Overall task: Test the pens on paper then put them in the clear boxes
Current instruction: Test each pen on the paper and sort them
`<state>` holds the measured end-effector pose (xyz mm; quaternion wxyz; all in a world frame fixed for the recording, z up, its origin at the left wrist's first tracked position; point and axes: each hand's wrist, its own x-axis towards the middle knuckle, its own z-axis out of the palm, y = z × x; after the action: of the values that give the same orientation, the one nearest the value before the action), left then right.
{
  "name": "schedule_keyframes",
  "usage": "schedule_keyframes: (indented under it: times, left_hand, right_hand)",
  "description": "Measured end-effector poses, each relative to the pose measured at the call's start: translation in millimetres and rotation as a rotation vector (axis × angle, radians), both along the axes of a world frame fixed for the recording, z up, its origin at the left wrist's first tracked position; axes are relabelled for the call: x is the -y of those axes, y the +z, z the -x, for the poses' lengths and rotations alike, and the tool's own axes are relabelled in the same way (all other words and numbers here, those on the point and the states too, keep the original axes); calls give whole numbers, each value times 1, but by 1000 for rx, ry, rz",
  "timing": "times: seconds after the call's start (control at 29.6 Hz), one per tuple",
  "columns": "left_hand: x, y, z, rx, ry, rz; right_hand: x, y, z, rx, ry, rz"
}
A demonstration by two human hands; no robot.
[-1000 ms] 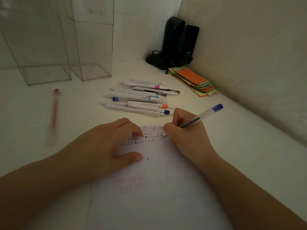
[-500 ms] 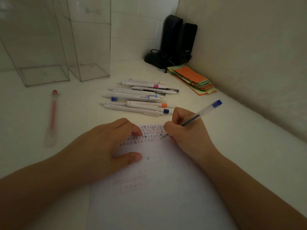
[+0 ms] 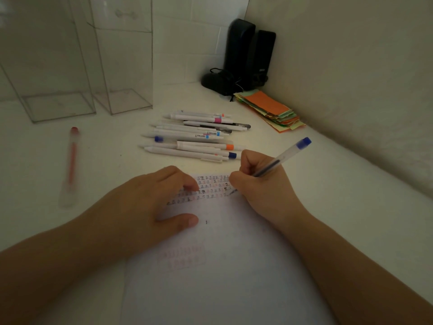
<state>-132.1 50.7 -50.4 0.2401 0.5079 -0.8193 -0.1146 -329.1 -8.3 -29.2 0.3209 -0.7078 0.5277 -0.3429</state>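
Observation:
My right hand (image 3: 262, 184) grips a clear pen with a blue cap end (image 3: 284, 156), its tip touching the white paper (image 3: 222, 277) beside rows of small written marks. Flat on the paper's left part lies my left hand (image 3: 150, 207), fingers spread, holding the sheet down. A pile of several white pens (image 3: 194, 137) lies just beyond the paper. A red pen (image 3: 70, 165) lies alone to the left. Two tall clear boxes (image 3: 58, 106) (image 3: 124, 99) stand at the back left; I see nothing inside them.
Two black speakers (image 3: 248, 57) with a cable stand in the back corner. A stack of coloured paper slips (image 3: 269, 109) lies in front of them by the right wall. The white tabletop (image 3: 339, 195) runs along that wall.
The pen's upper end has dipped slightly while my right hand writes in place. My left hand stays on the paper.

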Motion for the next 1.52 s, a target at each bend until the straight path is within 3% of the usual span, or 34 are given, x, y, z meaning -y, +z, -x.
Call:
schedule_keyframes:
  times: [0.07,0.17,0.24,0.41,0.51,0.81,1.01,1.32,1.45,1.52]
  left_hand:
    - [-1,0,0,0,-4,2]
    - [-2,-1,1,-62,-3,0]
    - [-3,-1,2,-149,36,-12]
    - [-2,6,5,-237,67,-33]
    - [-4,11,6,-225,72,-38]
    - [-6,15,5,-232,50,-34]
    - [-6,8,9,-172,-33,93]
    - [-10,14,16,-286,-100,76]
    - [-9,11,17,-187,-101,87]
    - [-8,17,14,-74,-46,188]
  right_hand:
    - [0,2,2,92,-30,-29]
    - [0,7,11,440,-84,-155]
    - [-4,12,12,557,-12,-208]
    - [-20,15,2,561,348,-293]
    - [-21,11,-2,593,450,-331]
    - [-19,8,-5,594,409,-323]
    - [-23,8,-5,438,452,-293]
    - [-27,8,-7,484,484,-263]
    - [-24,5,-10,440,496,-245]
    - [-20,5,-12,441,441,-238]
